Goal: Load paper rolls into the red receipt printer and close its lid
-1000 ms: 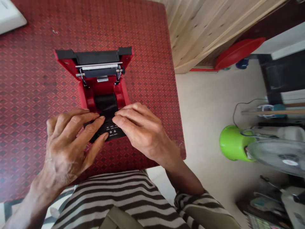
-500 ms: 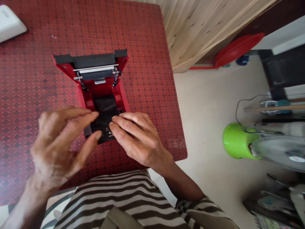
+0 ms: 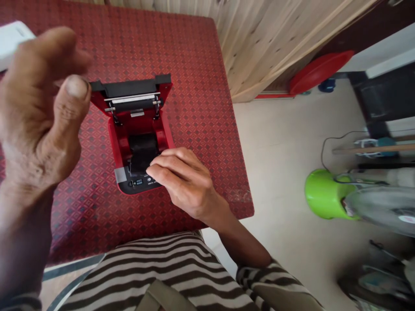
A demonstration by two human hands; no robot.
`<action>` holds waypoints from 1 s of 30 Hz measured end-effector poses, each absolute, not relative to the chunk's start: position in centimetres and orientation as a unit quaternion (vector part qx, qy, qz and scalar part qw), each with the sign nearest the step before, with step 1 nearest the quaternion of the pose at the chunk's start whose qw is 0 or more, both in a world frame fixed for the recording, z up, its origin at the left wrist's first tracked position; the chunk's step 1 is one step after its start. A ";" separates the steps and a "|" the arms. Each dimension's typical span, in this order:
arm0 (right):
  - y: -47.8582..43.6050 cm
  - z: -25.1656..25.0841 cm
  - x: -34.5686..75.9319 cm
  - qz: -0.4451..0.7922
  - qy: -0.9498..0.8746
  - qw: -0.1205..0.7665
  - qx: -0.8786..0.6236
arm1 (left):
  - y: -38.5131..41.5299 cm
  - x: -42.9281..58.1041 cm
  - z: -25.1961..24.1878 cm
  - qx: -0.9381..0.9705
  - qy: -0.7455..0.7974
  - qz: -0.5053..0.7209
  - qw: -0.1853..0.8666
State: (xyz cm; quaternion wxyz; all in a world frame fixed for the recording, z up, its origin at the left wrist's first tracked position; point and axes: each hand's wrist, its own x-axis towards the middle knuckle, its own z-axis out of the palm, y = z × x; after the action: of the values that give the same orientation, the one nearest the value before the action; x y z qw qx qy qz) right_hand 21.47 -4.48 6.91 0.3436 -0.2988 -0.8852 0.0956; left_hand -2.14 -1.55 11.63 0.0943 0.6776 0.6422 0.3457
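Observation:
A red and black printer (image 3: 113, 134), resembling a label printer, stands with its lid (image 3: 129, 87) tipped up. A dark black sheet (image 3: 142, 149) lies in its well. My right hand (image 3: 186, 181) is at the front right of the well, fingers together and tips pressed on the sheet's edge; its thumb is hidden. My left hand (image 3: 42, 108) is raised toward the camera at the left, partly smeared, thumb apart from the curled fingers, and overlaps the lid's left corner in view. Nothing shows in it. Clear tape (image 3: 120, 175) sits on the printer's front left corner.
The printer rests on a red patterned table (image 3: 207, 129). A white object (image 3: 11, 41) lies at the far left. Wooden boarding (image 3: 259, 34) borders the table's far right side. On the floor stand a green bucket (image 3: 320, 194) and a fan (image 3: 385, 211).
My left hand has lifted away from the printer's front, up and left, uncovering its front left corner and panel. My right hand stays at the black sheet.

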 end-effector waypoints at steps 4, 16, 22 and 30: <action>-4.9 6.4 21.8 0.079 -0.877 0.358 -0.310 | -2.9 -1.6 12.4 0.685 0.618 0.360 0.141; -5.9 6.0 21.6 0.012 -0.864 0.372 -0.341 | -6.8 -1.8 6.9 0.847 0.440 0.297 0.012; -5.8 6.2 21.6 0.006 -0.866 0.360 -0.347 | -7.2 -2.2 6.4 0.852 0.448 0.272 -0.003; -5.9 6.1 21.9 0.015 -0.863 0.371 -0.342 | -7.6 -2.1 6.4 0.816 0.476 0.314 0.094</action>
State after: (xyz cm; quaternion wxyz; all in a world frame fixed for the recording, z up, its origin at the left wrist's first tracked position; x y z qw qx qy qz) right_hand 21.94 -5.85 6.11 0.3713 -0.3415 -0.8633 0.0149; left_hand -2.07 -7.60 6.44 0.0937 0.8165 0.4757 0.3135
